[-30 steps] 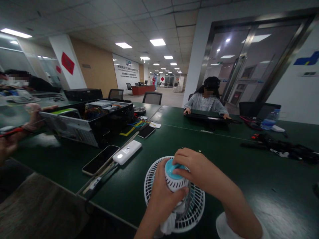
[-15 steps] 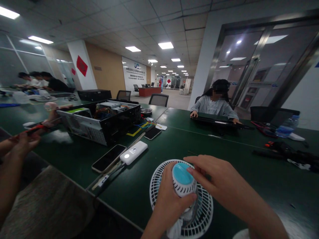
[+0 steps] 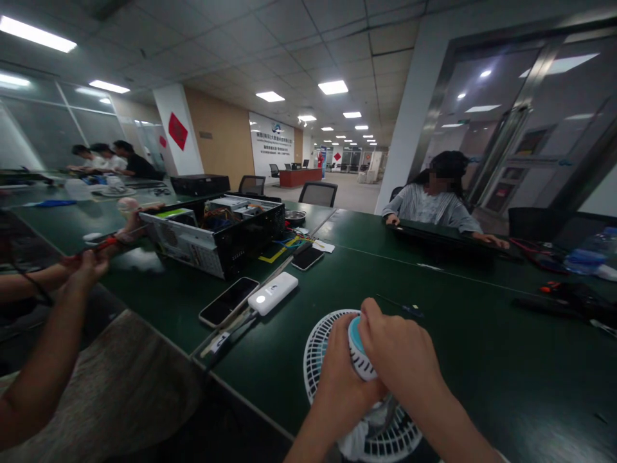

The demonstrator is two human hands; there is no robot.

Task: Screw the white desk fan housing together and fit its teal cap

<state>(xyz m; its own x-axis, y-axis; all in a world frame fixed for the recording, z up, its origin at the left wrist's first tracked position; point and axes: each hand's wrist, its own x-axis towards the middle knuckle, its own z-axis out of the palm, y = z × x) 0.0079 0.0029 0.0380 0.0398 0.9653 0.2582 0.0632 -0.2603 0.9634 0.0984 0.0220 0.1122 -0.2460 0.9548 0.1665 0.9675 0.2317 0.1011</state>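
Observation:
A white fan with a round slotted grille lies grille-down on the green table. Its motor housing points up and has a ring of vents and a blue knob on top. My left hand is wrapped around the housing from the left. From the right, my right hand has its fingers bent over the blue knob and covers much of it. Grey-white cloth-like material shows below my left wrist, partly hidden.
Left of the fan lie a white power bank with a cable and two phones, one a large phone. An opened computer case stands behind them, with another person's hands beside it. Across the table, a person holds a dark flat panel.
My right hand has closed over the blue knob, where before its fingers were stretched out beside it. My left hand stays around the housing. The view has turned slightly left.

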